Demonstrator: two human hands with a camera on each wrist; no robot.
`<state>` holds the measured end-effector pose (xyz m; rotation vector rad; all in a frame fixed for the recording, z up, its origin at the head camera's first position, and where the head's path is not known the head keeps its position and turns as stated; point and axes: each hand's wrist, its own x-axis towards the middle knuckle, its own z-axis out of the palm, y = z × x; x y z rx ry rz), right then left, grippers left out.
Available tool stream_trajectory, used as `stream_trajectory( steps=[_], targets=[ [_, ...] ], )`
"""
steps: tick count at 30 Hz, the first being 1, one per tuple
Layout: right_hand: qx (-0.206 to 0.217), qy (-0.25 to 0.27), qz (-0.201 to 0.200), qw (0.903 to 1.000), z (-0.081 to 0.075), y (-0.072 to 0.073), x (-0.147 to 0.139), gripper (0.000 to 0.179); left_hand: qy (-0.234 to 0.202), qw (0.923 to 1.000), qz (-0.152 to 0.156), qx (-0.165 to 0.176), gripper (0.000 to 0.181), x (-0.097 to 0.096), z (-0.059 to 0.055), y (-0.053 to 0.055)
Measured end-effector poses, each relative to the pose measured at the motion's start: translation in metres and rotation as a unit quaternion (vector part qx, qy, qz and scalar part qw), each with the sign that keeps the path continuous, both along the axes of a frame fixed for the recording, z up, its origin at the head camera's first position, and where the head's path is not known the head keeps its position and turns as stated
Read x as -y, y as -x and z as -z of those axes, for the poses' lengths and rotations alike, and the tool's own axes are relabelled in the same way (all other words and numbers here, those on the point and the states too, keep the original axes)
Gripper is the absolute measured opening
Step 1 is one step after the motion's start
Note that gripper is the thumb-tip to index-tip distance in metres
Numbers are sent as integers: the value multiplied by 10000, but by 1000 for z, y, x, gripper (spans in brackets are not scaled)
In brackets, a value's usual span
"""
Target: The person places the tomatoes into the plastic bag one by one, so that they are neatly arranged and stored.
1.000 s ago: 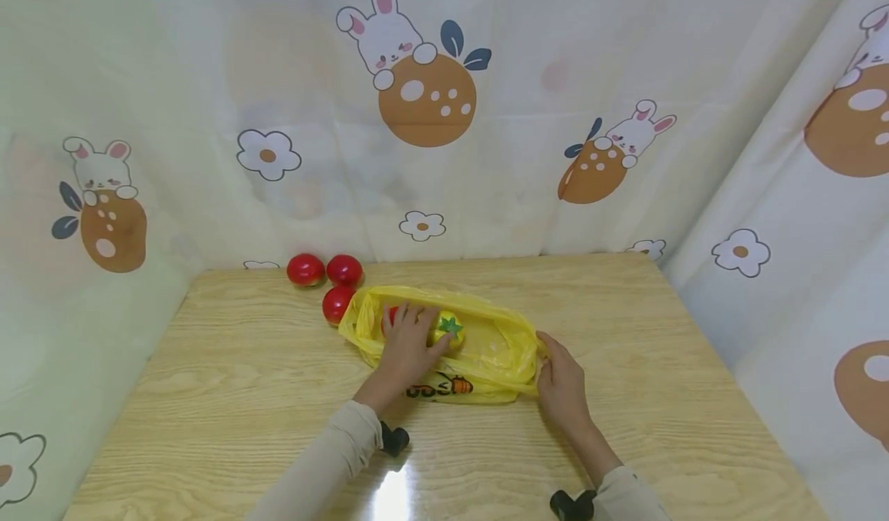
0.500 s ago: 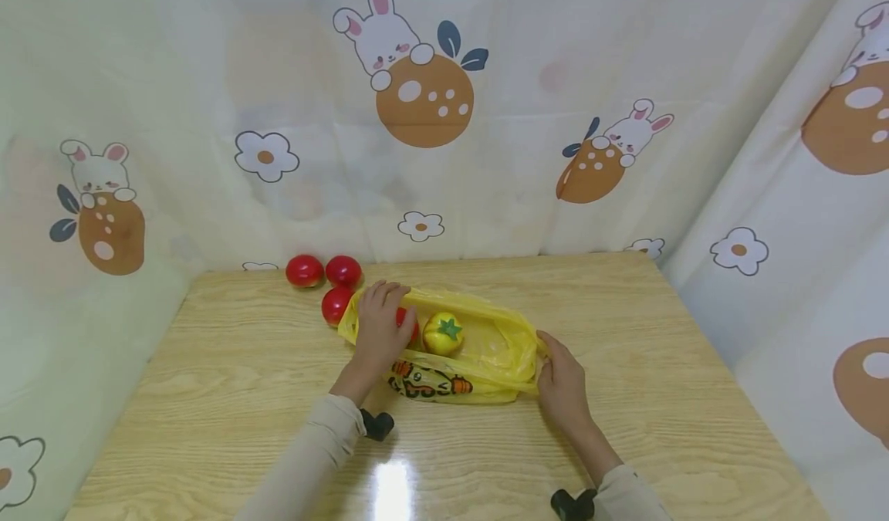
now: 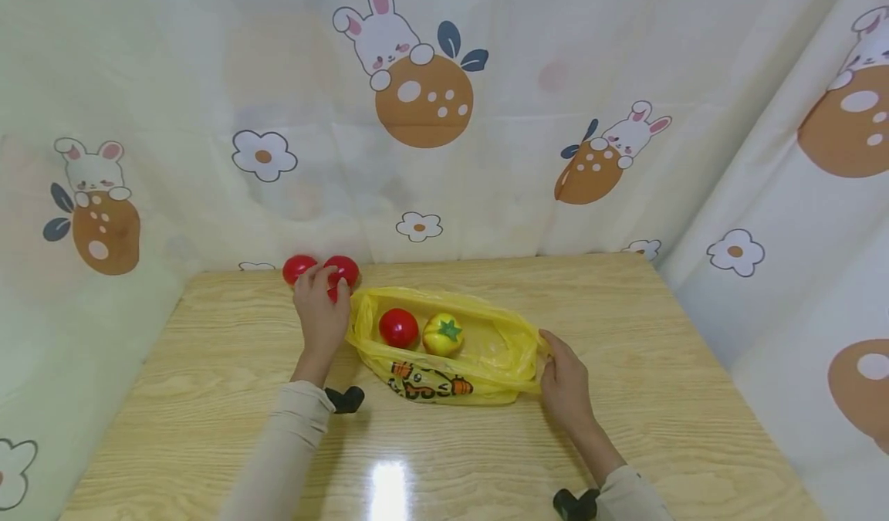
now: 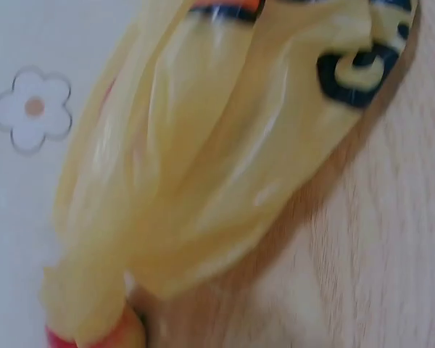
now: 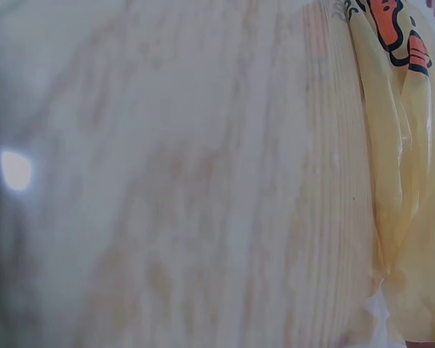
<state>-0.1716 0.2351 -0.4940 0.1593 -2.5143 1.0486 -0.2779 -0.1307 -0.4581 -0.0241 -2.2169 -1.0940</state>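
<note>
A yellow plastic bag (image 3: pixel 451 363) with a printed cartoon face lies on its base, mouth held wide. Inside sit a shiny red round fruit (image 3: pixel 399 328) and a yellow round fruit (image 3: pixel 442 336) with a green star-shaped top. My right hand (image 3: pixel 566 378) pinches the bag's right edge. Left of the bag, my left hand (image 3: pixel 322 312) reaches over the nearest of three red round fruits, fingers spread around it; most of that fruit is hidden under the hand. The left wrist view shows the bag's crumpled side (image 4: pixel 203 159).
Two more red fruits stand behind the left hand, one at the back left (image 3: pixel 297 268) and one to its right (image 3: pixel 347 270). A wooden table (image 3: pixel 667 397) carries everything. A white curtain (image 3: pixel 500 189) printed with rabbits and flowers hangs along the table's back edge.
My left hand has left the bag, moving left to the red fruits outside. The red fruit it covered in the bag now shows fully. My right hand keeps its hold on the edge.
</note>
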Motion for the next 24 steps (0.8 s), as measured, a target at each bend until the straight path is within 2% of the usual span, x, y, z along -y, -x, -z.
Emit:
stream_trajectory(
  steps=[3, 8, 12, 16, 21, 24],
  targets=[
    [-59, -27, 6, 10000, 0, 0, 0, 47, -130, 9993, -181, 308, 29, 9, 4, 0],
    [-117, -51, 8, 9999, 1, 0, -1, 47, -302, 9967, -229, 711, 31, 16, 10, -3],
    [-93, -43, -19, 9999, 1, 1, -1, 47, -242, 9922, 21, 1220, 38, 20, 15, -4],
    [-91, -105, 0, 9999, 2, 1, -1, 46, -81, 9866, 355, 1592, 46, 23, 20, -2],
    [-19, -112, 1, 9999, 3, -1, 0, 44, 76, 9802, 477, 1919, 51, 27, 26, 2],
    [39, -93, -15, 9999, 1, -3, 1, 45, 147, 9792, 533, 1950, 53, 28, 28, 3]
  ],
)
